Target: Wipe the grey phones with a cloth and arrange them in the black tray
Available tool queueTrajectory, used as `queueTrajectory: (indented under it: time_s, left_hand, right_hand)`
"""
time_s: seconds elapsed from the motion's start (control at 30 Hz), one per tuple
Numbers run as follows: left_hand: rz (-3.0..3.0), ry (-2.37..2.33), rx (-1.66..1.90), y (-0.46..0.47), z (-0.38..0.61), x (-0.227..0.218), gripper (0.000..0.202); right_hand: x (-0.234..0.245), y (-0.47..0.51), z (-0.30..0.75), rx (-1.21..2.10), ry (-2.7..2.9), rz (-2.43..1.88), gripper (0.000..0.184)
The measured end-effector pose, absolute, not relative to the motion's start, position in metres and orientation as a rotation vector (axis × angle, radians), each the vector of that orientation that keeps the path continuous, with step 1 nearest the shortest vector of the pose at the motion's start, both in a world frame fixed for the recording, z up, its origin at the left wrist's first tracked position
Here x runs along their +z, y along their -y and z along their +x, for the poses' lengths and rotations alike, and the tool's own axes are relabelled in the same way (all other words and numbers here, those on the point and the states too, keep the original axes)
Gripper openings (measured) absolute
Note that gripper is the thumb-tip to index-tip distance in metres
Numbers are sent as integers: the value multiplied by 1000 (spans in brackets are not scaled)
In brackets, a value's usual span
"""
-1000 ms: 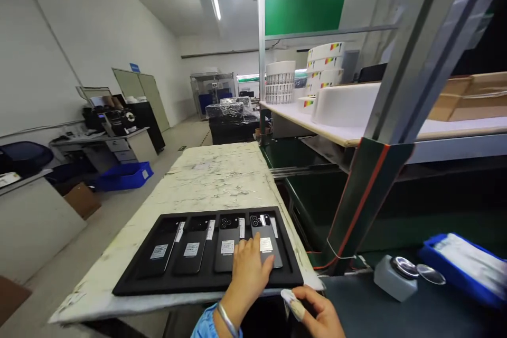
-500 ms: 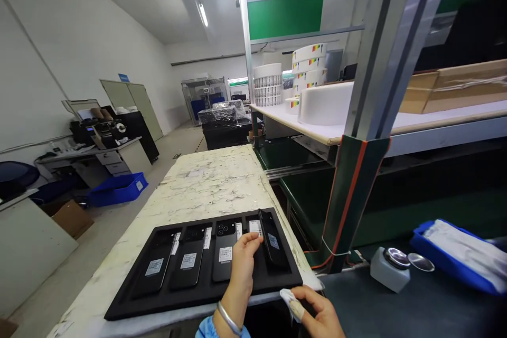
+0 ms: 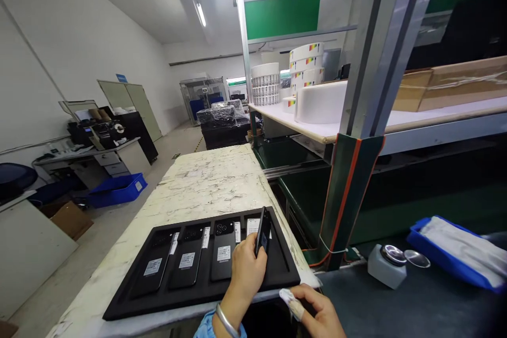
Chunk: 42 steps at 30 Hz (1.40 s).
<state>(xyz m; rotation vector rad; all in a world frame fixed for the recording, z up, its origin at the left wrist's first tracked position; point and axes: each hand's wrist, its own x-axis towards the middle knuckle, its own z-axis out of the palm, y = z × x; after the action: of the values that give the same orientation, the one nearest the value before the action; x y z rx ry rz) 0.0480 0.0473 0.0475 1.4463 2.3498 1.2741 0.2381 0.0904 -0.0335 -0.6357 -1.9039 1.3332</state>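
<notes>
A black foam tray point(image 3: 130, 301) lies on the worn cream tabletop, with several black smartphones in its slots. My left hand point(image 3: 247, 264) grips a smartphone point(image 3: 263, 232) by its edge, tilted up on its side over the rightmost slot. A white label point(image 3: 252, 225) shows in that slot beside it. Three other phones, the nearest a phone with a round camera cluster point(image 3: 222, 243), lie back up with stickers. At the tray's front right corner my right hand point(image 3: 317, 309) pinches a white cloth point(image 3: 291, 303), which covers a fingertip.
To the right, a dispenser bottle with a metal top point(image 3: 387, 266) and a blue bin point(image 3: 455, 259) of white cloths stand on a dark surface. A metal post point(image 3: 356, 169) rises near the tray. Label rolls point(image 3: 307, 71) sit on the shelf behind.
My left hand has closed on the rightmost phone and tipped it up from leaning to nearly on edge. My right hand with the cloth has hardly moved.
</notes>
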Motion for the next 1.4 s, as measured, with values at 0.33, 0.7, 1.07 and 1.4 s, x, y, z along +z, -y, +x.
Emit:
queueTrajectory:
  time_s: [0.33,0.7,1.07,1.4]
  left_hand:
    - [1826,-2597,981,-28,55,26,13]
    - [1974,-2633,1040,-26,54,9,17]
    - [1893,-2656,1042,-36,48,6,14]
    - [1709,-2735,823,-69,24,28,15]
  right_hand:
    - [-30,-89,237,1315,1929,-644,32]
    - [-35,-92,237,1251,1984,-686,25]
    - [-34,-96,232,1376,1938,-753,23]
    - [-39,-97,227,1456,1861,-818,33]
